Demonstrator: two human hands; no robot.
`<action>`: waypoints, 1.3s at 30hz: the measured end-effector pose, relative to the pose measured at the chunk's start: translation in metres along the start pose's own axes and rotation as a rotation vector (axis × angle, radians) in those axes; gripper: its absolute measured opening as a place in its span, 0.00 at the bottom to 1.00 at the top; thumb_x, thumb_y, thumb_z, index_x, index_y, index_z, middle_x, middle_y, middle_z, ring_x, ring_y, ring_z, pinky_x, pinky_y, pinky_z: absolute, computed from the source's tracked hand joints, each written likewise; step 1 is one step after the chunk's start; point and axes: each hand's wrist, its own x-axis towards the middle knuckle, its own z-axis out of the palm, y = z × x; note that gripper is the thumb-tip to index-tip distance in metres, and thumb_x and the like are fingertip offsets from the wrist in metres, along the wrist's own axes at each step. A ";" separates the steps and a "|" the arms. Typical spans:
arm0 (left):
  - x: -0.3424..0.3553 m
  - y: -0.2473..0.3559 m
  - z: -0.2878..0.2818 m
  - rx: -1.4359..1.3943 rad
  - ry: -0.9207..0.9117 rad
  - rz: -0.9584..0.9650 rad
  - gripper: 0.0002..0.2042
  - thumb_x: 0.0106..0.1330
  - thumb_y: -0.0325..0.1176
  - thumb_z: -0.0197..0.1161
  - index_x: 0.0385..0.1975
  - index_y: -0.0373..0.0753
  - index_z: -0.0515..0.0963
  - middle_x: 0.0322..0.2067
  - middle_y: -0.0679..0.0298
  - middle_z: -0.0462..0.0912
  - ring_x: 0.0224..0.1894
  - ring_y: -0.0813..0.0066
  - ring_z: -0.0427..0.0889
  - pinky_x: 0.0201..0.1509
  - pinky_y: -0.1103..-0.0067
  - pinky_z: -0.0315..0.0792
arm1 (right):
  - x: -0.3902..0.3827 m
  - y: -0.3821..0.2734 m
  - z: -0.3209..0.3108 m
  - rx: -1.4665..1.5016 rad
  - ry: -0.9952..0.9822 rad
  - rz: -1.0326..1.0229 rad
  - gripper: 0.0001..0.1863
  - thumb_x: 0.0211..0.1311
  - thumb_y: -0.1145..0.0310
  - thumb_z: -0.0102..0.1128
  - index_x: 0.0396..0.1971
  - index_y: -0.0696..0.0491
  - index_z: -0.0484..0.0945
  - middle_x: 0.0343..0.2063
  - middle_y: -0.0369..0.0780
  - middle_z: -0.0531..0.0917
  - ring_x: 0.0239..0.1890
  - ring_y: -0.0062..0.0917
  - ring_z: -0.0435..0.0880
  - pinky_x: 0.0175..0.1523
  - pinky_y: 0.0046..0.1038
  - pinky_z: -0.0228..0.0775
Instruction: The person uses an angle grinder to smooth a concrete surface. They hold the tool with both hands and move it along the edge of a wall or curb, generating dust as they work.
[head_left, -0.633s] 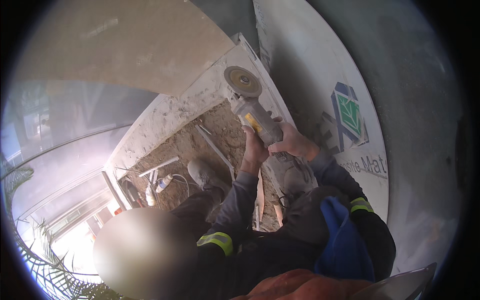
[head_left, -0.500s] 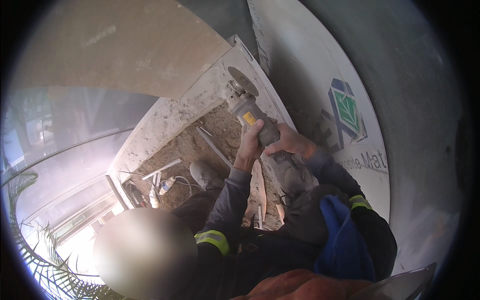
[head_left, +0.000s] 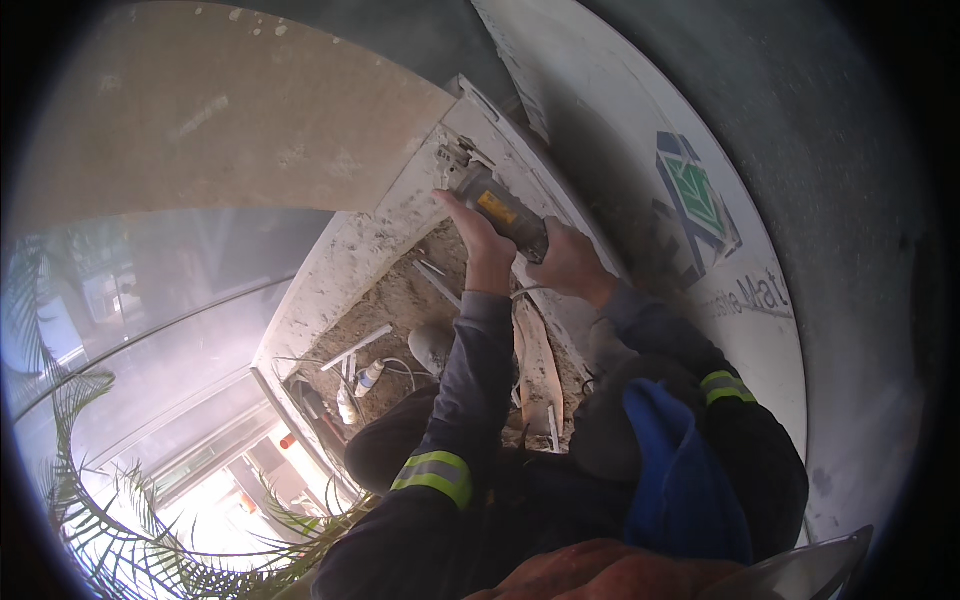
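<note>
I hold a dusty grey angle grinder with a yellow label at the upper middle of the head view, its wheel end by the whitish, pitted ledge. My left hand is closed on the grinder, thumb up along the side near its head. My right hand grips the rear of its body. The wheel is seen nearly edge-on; whether it touches the surface I cannot tell. Below my hands lie rubble, white strips and a torn board.
A printed white panel stands on my right, a beige board at upper left, glass on the left with palm fronds below. A cable connector lies in the rubble beside my bent legs and grey shoe.
Both hands and the grinder have moved up and slightly away from me. The wheel has turned from face-up to nearly edge-on. My left hand has moved forward along the tool toward its head.
</note>
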 end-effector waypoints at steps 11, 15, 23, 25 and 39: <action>0.032 0.013 -0.022 0.013 0.133 -0.152 0.25 0.71 0.54 0.41 0.49 0.44 0.80 0.43 0.61 0.85 0.46 0.64 0.81 0.57 0.63 0.73 | -0.009 -0.004 0.023 -0.010 -0.048 0.080 0.28 0.46 0.62 0.69 0.44 0.64 0.71 0.30 0.56 0.84 0.37 0.55 0.85 0.45 0.49 0.77; 0.032 0.011 -0.025 0.019 0.130 -0.196 0.28 0.73 0.59 0.41 0.50 0.43 0.79 0.45 0.61 0.85 0.46 0.63 0.81 0.58 0.60 0.73 | -0.011 0.002 0.031 0.002 -0.009 0.059 0.29 0.46 0.62 0.69 0.45 0.64 0.72 0.29 0.55 0.84 0.38 0.56 0.85 0.46 0.49 0.76; 0.051 -0.004 0.003 0.381 -0.332 -0.014 0.27 0.72 0.54 0.61 0.56 0.35 0.75 0.45 0.56 0.83 0.44 0.64 0.85 0.51 0.68 0.81 | 0.059 -0.015 -0.010 0.233 0.080 0.051 0.35 0.45 0.55 0.75 0.46 0.66 0.76 0.36 0.58 0.85 0.43 0.54 0.86 0.50 0.45 0.78; 0.064 0.008 0.021 0.453 -0.384 -0.028 0.21 0.70 0.39 0.68 0.56 0.33 0.74 0.45 0.59 0.84 0.43 0.69 0.86 0.47 0.74 0.83 | 0.084 -0.008 -0.013 0.232 0.119 0.023 0.35 0.44 0.54 0.75 0.46 0.67 0.76 0.36 0.58 0.85 0.42 0.53 0.86 0.50 0.44 0.78; 0.165 0.037 0.041 0.600 -0.359 -0.083 0.20 0.74 0.43 0.61 0.54 0.33 0.74 0.45 0.58 0.84 0.46 0.65 0.86 0.51 0.69 0.82 | 0.176 -0.008 0.006 0.296 0.113 0.086 0.32 0.40 0.59 0.70 0.44 0.67 0.78 0.36 0.55 0.86 0.43 0.47 0.88 0.50 0.41 0.80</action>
